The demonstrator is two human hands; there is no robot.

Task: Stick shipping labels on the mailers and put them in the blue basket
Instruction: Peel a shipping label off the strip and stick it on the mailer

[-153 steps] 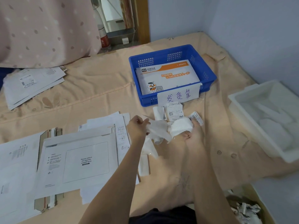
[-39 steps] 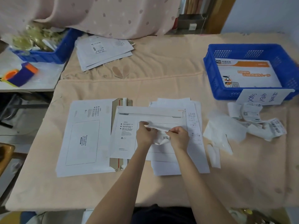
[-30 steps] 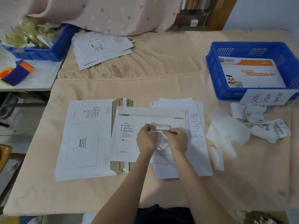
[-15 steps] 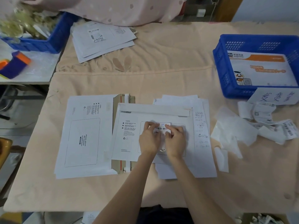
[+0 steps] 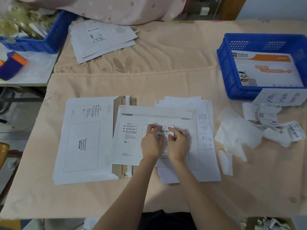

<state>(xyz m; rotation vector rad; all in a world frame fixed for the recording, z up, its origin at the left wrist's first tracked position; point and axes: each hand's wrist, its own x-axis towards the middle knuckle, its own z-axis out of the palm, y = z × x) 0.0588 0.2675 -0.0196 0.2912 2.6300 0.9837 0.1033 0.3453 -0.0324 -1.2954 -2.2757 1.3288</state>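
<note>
A white cardboard mailer [image 5: 131,130] lies flat on the peach cloth in front of me. A small barcode shipping label [image 5: 165,130] sits over the mailer's printed address box. My left hand [image 5: 150,143] and my right hand [image 5: 179,143] hold the label side by side, curled fingertips on its upper corners. The label's lower part shows between the two hands. The blue basket [image 5: 223,73] stands at the right rear with an orange-and-white mailer [image 5: 265,68] inside it.
A stack of blank mailers [image 5: 81,143] lies left of the hands, and labelled ones [image 5: 99,39] at the back. Backing scraps [image 5: 237,135], a label strip [image 5: 269,115] and a handwritten sign [image 5: 282,97] sit right. A second blue basket [image 5: 49,35] and a tape dispenser [image 5: 13,65] are far left.
Both hands carried the label from the scrap pile on the right to the mailer and lowered it onto the address box. The view has tilted slightly.
</note>
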